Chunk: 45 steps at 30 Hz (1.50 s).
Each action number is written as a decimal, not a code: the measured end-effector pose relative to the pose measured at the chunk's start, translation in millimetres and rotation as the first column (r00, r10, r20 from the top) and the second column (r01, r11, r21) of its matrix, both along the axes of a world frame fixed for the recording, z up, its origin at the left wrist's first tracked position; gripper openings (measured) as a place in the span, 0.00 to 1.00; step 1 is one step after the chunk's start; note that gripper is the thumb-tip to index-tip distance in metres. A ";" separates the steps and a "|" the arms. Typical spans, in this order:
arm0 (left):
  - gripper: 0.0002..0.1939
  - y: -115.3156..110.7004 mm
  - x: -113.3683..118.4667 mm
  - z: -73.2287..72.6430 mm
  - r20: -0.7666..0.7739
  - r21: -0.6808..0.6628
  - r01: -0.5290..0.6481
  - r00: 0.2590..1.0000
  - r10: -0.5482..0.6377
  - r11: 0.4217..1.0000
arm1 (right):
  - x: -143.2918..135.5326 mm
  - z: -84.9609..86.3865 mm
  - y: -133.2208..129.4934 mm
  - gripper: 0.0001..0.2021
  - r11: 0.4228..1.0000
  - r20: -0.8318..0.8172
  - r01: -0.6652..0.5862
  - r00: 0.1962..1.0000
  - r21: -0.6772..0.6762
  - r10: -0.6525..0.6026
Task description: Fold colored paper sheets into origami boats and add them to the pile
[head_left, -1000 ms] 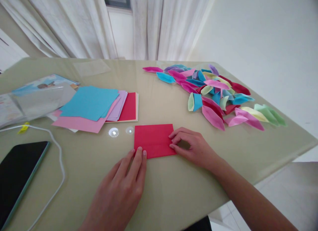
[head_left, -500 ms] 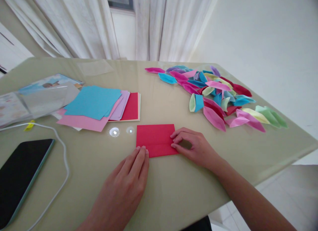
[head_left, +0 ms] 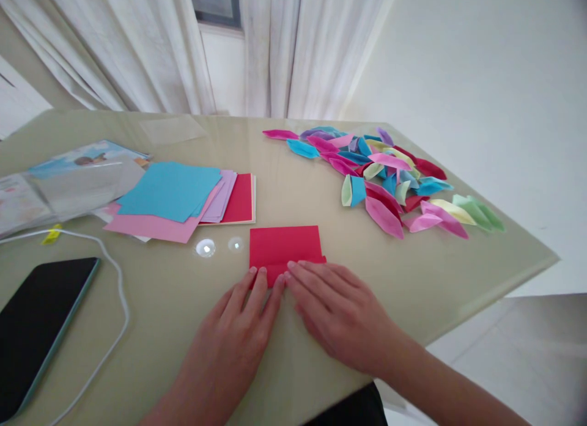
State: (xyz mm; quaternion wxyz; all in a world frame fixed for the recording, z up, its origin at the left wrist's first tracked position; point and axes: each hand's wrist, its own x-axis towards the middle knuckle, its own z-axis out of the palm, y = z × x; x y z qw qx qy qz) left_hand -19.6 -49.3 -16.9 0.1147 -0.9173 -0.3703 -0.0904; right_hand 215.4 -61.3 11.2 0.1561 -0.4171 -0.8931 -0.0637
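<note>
A folded red paper [head_left: 284,244] lies flat on the table, with a crease running across its lower part. My left hand [head_left: 241,331] rests its fingertips on the paper's lower left edge, fingers somewhat spread. Flat across the lower right part lies my right hand [head_left: 342,310], its outstretched fingertips near the middle of the lower edge, beside my left fingers. Part of the paper's lower edge is hidden under the fingers.
Blue sheets [head_left: 169,190] lie over pink, purple and red paper at the left. Folded colourful paper pieces [head_left: 385,209] are heaped at the right. A phone [head_left: 41,328] and a white cable [head_left: 121,291] lie at the near left of the table [head_left: 458,279].
My right hand has moved left from the paper's right edge and flattened over its lower part. The fingers of my left hand have spread slightly. The view has shifted a little.
</note>
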 end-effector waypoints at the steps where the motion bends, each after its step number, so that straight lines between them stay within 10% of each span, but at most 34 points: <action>1: 0.30 -0.1 0.1 0.1 0.003 0.001 -0.001 1.000 0.001 1.000 | -7.4 -3.4 -7.2 0.26 0.999 0.028 0.016 0.999 -0.038 -0.015; 4: 0.31 -0.8 0.4 0.1 0.016 0.001 -0.011 1.000 0.011 1.000 | -9.2 -14.6 -21.8 0.39 0.990 0.082 0.080 0.994 -0.113 -0.071; 11: 0.33 4.4 -1.1 -1.7 0.066 0.003 0.006 0.998 -0.006 1.000 | 35.2 -12.1 -31.2 0.31 0.971 0.106 0.221 0.972 -0.095 -0.210; 16: 0.27 8.6 0.4 -1.1 0.118 -0.069 0.018 0.993 -0.010 0.997 | 21.7 -13.6 -26.0 0.22 0.972 -0.038 0.235 0.971 0.027 -0.234; 22: 0.18 10.8 2.9 6.2 0.377 -0.311 0.180 0.925 -0.052 0.933 | 0.6 -12.8 -22.9 0.28 0.976 -0.083 0.089 0.991 -0.197 -0.107; 31: 0.15 27.5 -12.3 14.3 0.387 -0.421 0.201 0.922 -0.025 0.885 | 15.1 -16.4 -7.3 0.19 0.952 -0.050 0.254 0.963 -0.173 -0.266; 38: 0.15 30.7 -12.2 2.5 0.371 -0.369 0.313 0.913 -0.170 0.875 | 23.3 -18.2 -10.4 0.15 0.980 -0.077 0.122 0.988 -0.157 -0.136; 42: 0.08 33.4 -9.0 -4.5 0.401 -0.221 0.316 0.892 -0.210 0.923 | 22.0 -11.7 -17.5 0.28 0.978 -0.080 0.079 0.992 -0.191 -0.095; 45: 0.08 32.9 -6.2 -5.1 0.425 -0.165 0.300 0.881 -0.206 0.940 | 20.7 -8.9 -18.5 0.15 0.985 -0.092 0.079 0.991 -0.152 -0.094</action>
